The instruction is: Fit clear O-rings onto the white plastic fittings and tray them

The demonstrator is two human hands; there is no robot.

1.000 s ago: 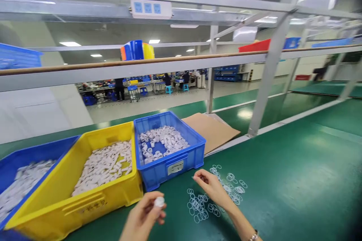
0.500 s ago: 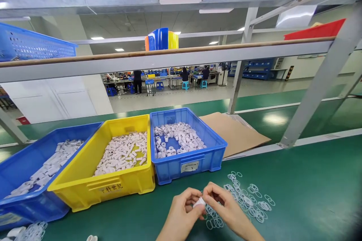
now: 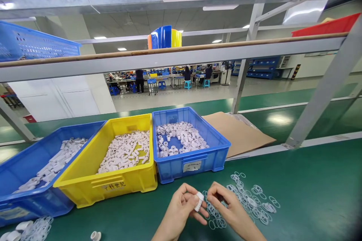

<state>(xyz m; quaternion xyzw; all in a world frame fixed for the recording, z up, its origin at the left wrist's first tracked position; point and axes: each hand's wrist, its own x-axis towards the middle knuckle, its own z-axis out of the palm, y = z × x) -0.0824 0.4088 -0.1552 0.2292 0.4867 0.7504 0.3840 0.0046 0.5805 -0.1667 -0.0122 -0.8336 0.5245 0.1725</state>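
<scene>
Between the thumb and fingers of my left hand (image 3: 182, 209) is a small white ribbed plastic fitting (image 3: 199, 201), held tilted. Just to its right, my right hand (image 3: 226, 205) has its thumb and forefinger pinched together, apart from the fitting. Whatever lies in that pinch, if anything, is too small to make out. Thin translucent rings (image 3: 245, 195) are scattered on the green tabletop (image 3: 305, 192) behind and beside my right hand. Some of them show between the two hands.
Along the back stand a blue bin (image 3: 195, 160), a yellow bin (image 3: 135, 184) and another blue bin (image 3: 36, 196), all holding white plastic parts. A loose white part (image 3: 95, 235) and more rings (image 3: 38, 229) lie front left. Cardboard (image 3: 240, 133) and a shelf post (image 3: 319, 83) are at right.
My right hand has drawn slightly away from the white fitting. My left hand has turned it more upright and some of its fingers have stretched out. The view has shifted a little.
</scene>
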